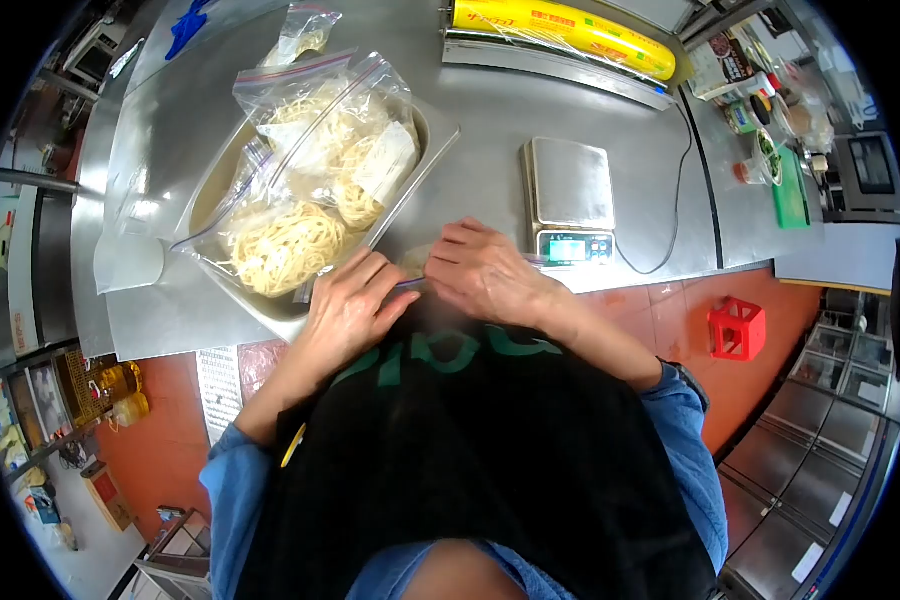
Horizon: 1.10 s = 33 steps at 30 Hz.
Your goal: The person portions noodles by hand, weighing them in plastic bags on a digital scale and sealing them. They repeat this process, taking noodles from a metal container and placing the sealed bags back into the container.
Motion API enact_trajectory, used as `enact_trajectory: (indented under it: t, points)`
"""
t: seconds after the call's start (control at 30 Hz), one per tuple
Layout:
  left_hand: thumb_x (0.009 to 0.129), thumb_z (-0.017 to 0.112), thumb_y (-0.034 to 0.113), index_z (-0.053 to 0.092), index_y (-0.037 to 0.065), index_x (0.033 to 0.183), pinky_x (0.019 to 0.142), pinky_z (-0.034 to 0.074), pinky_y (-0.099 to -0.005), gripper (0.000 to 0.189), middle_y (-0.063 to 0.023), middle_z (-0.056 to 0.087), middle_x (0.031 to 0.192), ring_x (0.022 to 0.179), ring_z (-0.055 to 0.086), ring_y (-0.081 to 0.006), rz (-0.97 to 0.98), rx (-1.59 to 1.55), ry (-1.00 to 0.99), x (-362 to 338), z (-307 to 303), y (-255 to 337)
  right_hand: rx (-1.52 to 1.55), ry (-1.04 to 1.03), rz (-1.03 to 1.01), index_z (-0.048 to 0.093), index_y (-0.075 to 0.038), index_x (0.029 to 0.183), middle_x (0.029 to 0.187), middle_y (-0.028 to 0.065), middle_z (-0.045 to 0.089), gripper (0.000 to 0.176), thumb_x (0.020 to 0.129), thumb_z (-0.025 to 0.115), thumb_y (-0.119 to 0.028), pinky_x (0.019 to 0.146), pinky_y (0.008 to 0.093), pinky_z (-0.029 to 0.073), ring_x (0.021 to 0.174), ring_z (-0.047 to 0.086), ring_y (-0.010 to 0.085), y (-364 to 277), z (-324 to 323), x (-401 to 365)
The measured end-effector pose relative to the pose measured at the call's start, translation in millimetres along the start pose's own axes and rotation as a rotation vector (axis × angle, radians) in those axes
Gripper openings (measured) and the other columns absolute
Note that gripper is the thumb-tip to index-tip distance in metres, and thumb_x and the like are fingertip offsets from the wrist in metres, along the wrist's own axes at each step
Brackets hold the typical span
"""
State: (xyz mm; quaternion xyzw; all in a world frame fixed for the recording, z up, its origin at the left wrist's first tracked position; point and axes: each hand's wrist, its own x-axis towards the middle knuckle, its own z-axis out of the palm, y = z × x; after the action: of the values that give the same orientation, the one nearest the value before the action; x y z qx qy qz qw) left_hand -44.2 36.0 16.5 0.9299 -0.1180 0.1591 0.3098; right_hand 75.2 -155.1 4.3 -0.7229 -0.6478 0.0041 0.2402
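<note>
At the table's front edge, close to my apron, both my hands are at a clear zip bag (411, 282) with a purple seal strip. My left hand (348, 305) pinches the strip's left part. My right hand (487, 272) has its fingers curled over the strip further right and hides much of the bag. What lies inside this bag I cannot make out. Left of my hands, a metal tray (425, 165) holds several zip bags of pale noodles (288, 245). To the right of my right hand stands a digital scale (571, 190) with a lit display.
A yellow roll of plastic wrap (565, 38) sits in its dispenser at the back. From there a cord (682, 180) runs down toward the scale. A clear plastic container (130, 255) stands at the left. A red stool (737, 328) is on the floor at right.
</note>
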Motion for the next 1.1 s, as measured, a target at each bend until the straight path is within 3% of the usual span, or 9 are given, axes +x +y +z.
enact_trajectory:
  t: [0.07, 0.5, 0.57, 0.67, 0.9, 0.97, 1.1]
  points:
    - [0.077, 0.076, 0.005, 0.062, 0.004, 0.077, 0.062, 0.051, -0.0383, 0.014, -0.0081, 0.057, 0.074, 0.075, 0.059, -0.0268, 0.008, -0.036, -0.009, -4, 9, -9, 0.033, 0.026, -0.001, 0.059, -0.004, 0.081, 0.082, 0.0076, 0.057, 0.018, 0.073, 0.075, -0.009, 0.080, 0.0400, 0.051, 0.086, 0.058, 0.0265, -4, -3, 4]
    - [0.074, 0.076, 0.001, 0.067, 0.004, 0.078, 0.060, 0.051, -0.0365, 0.010, -0.0070, 0.060, 0.074, 0.073, 0.059, -0.0245, 0.118, -0.054, -0.031, -3, 12, -16, 0.046, 0.024, -0.016, 0.059, -0.006, 0.077, 0.081, 0.0056, 0.059, 0.015, 0.071, 0.072, -0.010, 0.073, 0.0366, 0.053, 0.084, 0.060, 0.0252, -5, 11, 8]
    - [0.074, 0.076, 0.002, 0.067, 0.004, 0.078, 0.059, 0.051, -0.0361, 0.010, -0.0065, 0.060, 0.074, 0.073, 0.059, -0.0240, 0.112, -0.067, -0.024, -3, 11, -14, 0.070, 0.096, -0.040, 0.059, -0.005, 0.076, 0.080, 0.0059, 0.058, 0.016, 0.071, 0.073, -0.010, 0.072, 0.0359, 0.054, 0.084, 0.059, 0.0255, -4, 12, 4]
    - [0.073, 0.076, 0.002, 0.068, 0.005, 0.078, 0.058, 0.051, -0.0356, 0.010, -0.0059, 0.061, 0.073, 0.072, 0.060, -0.0232, 0.089, -0.072, 0.005, -5, 12, -16, -0.015, 0.000, -0.019, 0.059, -0.005, 0.078, 0.081, 0.0064, 0.057, 0.016, 0.073, 0.074, -0.010, 0.073, 0.0357, 0.054, 0.084, 0.058, 0.0260, 2, -11, -7]
    - [0.073, 0.077, 0.001, 0.068, 0.005, 0.078, 0.056, 0.050, -0.0355, 0.011, -0.0055, 0.061, 0.073, 0.071, 0.060, -0.0227, 0.085, -0.063, 0.035, -3, 12, -17, 0.010, 0.017, 0.010, 0.059, -0.004, 0.080, 0.083, 0.0080, 0.056, 0.014, 0.078, 0.072, -0.006, 0.071, 0.0364, 0.053, 0.084, 0.057, 0.0268, 4, -14, -16]
    - [0.074, 0.077, 0.002, 0.068, 0.005, 0.079, 0.056, 0.050, -0.0354, 0.010, -0.0054, 0.060, 0.073, 0.071, 0.060, -0.0226, 0.072, -0.061, 0.033, -5, 10, -15, -0.041, -0.059, 0.115, 0.059, -0.004, 0.081, 0.081, 0.0079, 0.056, 0.014, 0.078, 0.073, -0.006, 0.069, 0.0370, 0.052, 0.084, 0.057, 0.0268, 6, -20, -24]
    - [0.076, 0.077, 0.003, 0.069, 0.005, 0.081, 0.055, 0.050, -0.0358, 0.009, -0.0052, 0.059, 0.072, 0.071, 0.059, -0.0226, 0.050, -0.047, 0.034, -6, 14, -18, -0.027, -0.010, 0.072, 0.061, -0.005, 0.083, 0.081, 0.0073, 0.056, 0.014, 0.078, 0.074, -0.007, 0.068, 0.0370, 0.051, 0.082, 0.056, 0.0267, 5, -21, -28]
